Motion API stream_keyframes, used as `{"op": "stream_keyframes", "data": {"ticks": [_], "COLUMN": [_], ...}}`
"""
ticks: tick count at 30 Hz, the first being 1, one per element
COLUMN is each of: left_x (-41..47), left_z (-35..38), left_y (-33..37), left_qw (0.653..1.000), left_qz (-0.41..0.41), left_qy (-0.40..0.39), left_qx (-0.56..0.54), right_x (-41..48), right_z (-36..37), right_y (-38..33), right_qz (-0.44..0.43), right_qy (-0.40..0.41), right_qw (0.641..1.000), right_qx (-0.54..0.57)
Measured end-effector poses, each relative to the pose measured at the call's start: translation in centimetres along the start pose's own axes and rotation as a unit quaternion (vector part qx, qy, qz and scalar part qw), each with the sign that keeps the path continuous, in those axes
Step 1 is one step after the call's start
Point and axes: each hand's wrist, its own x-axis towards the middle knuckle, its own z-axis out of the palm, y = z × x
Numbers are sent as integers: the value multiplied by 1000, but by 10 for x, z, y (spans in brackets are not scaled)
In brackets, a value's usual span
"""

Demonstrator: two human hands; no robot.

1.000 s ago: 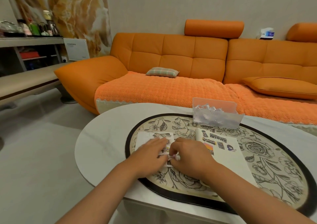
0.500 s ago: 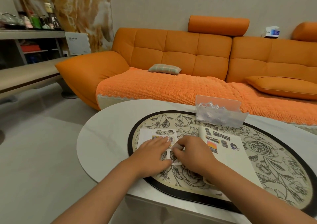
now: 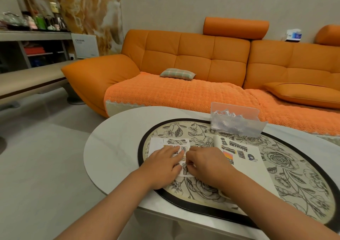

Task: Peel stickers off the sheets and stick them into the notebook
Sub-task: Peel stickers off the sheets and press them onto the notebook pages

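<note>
Your sheet lies flat on the mat, toward the left end of the bench and close to its near edge. Your left hand rests on it with the fingers straight, pressing it down. Your right hand sits just beside the left. Its fingers are curled, with thumb and forefinger pinched on the edge of a small sticker by the sheet's near right corner. I cannot tell how much of it has come up.

The notebook lies open just right of the sheet, about the middle of the bench. It has several stickers on the far part of the page, and the near part is bare. A clear box stands toward the far edge.

Expect the sticker to be thin, light and limp, tacky on one side. It will likely curl onto itself or cling to your fingertip, and a quick pull could tear it. Take it by one corner only, with the tips of thumb and forefinger, and draw it back low along the sheet. The sheet weighs almost nothing and would probably rise with the sticker, so press down close to where you peel. The page looks soft too, so set one edge of the sticker down first, then smooth the rest flat.
</note>
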Motion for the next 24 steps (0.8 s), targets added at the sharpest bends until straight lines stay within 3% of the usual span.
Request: {"op": "stream_keyframes", "data": {"ticks": [3,6,9,12,15,17,19,22,24], "left_x": [1,4,7,8,10,12,15,22,26], "left_z": [0,-4,-14,-24,-35,-38,-38,-37,-37], "left_y": [-1,2,10,23,38,46,51,57,62], "left_qw": [999,987,958,944,863,829,815,790,782], "left_qz": [-1,-2,-25,-56,-79,-82,-92,-98,-99], "left_qy": [27,124,217,214,171,170,187,193,192], "left_qx": [-43,-104,-186,-246,-469,-526,-540,-573,-585], "right_x": [-3,-5,-9,-12,-15,-18,-20,-21,-23], "right_z": [-12,-24,-29,-28,-29,-33,-38,-45,-49], "right_y": [5,12,17,18,19,21,23,23,24], "right_qz": [-1,23,55,109,128,135,175,253,292], "right_qy": [63,128,148,130,78,57,43,71,99], "right_qw": [997,989,984,973,961,949,914,820,786], "right_qx": [32,65,80,156,233,281,364,508,536]}}
